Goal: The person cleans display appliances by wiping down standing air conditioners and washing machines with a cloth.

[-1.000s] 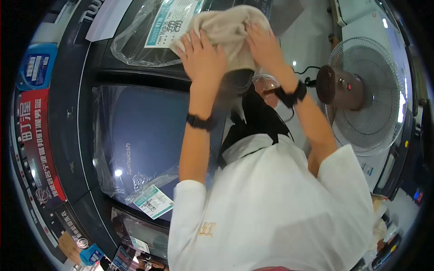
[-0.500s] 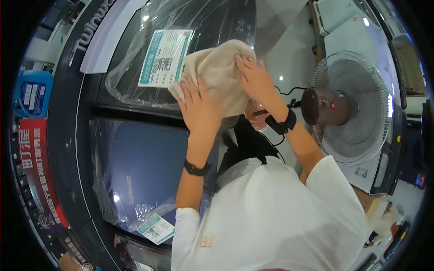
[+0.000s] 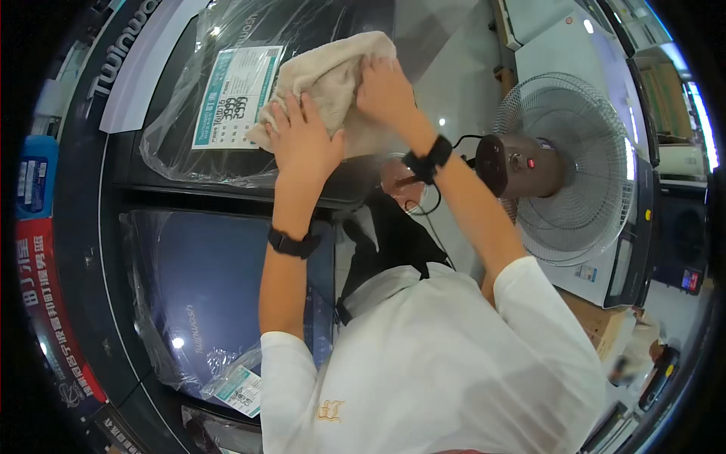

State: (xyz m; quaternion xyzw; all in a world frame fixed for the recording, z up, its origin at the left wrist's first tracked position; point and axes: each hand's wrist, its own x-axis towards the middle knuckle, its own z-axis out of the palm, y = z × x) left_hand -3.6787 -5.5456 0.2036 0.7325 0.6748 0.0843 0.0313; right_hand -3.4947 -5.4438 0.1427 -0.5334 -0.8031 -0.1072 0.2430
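While the left hand (image 3: 304,145) lies spread on the beige cloth (image 3: 329,72), upper centre, and the right hand's (image 3: 386,92) grip there cannot be told, a leftward drag could crumple the adjacent price sheet (image 3: 236,98).

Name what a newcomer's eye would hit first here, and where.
Probably the beige cloth near top centre, bunched on a dark appliance with the left hand and right hand both on it. Next, the big wire-caged fan at right, with its brown motor housing. Then the blue Twinwash panel, lower left of the cloth, a printed card near its bottom edge.
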